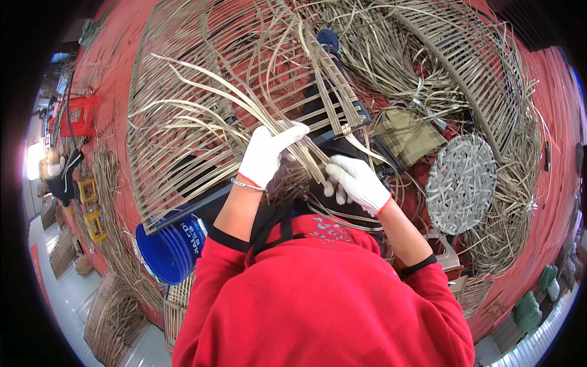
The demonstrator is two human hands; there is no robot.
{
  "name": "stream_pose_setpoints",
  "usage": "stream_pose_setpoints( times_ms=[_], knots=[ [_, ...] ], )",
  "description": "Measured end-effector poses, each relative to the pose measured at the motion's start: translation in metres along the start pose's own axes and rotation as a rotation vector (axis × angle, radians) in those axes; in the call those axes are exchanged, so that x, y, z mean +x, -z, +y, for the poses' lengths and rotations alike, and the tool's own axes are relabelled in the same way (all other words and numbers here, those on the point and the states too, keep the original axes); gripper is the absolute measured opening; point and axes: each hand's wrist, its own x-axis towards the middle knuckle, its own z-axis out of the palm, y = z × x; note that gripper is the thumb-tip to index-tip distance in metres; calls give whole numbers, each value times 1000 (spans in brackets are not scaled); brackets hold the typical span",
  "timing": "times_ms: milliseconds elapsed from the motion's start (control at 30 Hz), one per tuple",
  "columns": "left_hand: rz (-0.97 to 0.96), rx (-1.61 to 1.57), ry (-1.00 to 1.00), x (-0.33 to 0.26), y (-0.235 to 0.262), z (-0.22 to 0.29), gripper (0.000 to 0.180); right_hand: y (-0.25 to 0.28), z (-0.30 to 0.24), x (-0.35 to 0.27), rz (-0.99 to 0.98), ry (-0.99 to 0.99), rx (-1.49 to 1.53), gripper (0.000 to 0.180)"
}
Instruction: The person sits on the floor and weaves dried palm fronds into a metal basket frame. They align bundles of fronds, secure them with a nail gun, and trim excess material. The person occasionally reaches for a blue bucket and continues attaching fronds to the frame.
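Note:
My left hand [270, 153], in a white glove, grips a bundle of pale rattan-like strips [313, 160] around its middle. The loose ends of the strips fan out to the upper left. At the bundle's lower right end, my right hand [358, 183], gloved too, has its fingers closed around the strip ends. Under and beyond both hands lies a large slatted panel [177, 131] of the same kind of strips. A dark bar [189, 210] runs along its near edge.
A blue bucket [165, 254] stands at the lower left. To the right are a round grey woven pad [461, 183], a plaid cushion or cloth [408, 137] and heaps of loose strips [382, 52]. A red crate [79, 116] and yellow stools [95, 225] stand far left.

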Motion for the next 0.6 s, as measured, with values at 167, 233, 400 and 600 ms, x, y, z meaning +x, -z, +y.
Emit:
stream_pose_setpoints(
  times_ms=[167, 233, 400, 600],
  knots=[
    [-78, 167, -99, 5, -8, 2, 22, -10, -9, 19, 122, 132, -132, 29],
    [-60, 186, -99, 11, -4, 1, 22, -3, -14, 19, 201, 225, -320, 28],
    [-71, 59, -98, 14, 6, -14, 23, 50, -23, 31, 878, 720, -653, 34],
    [-20, 104, -141, 7, 7, -14, 24, 54, -15, 81, 828, 475, -726, 53]
  ],
)
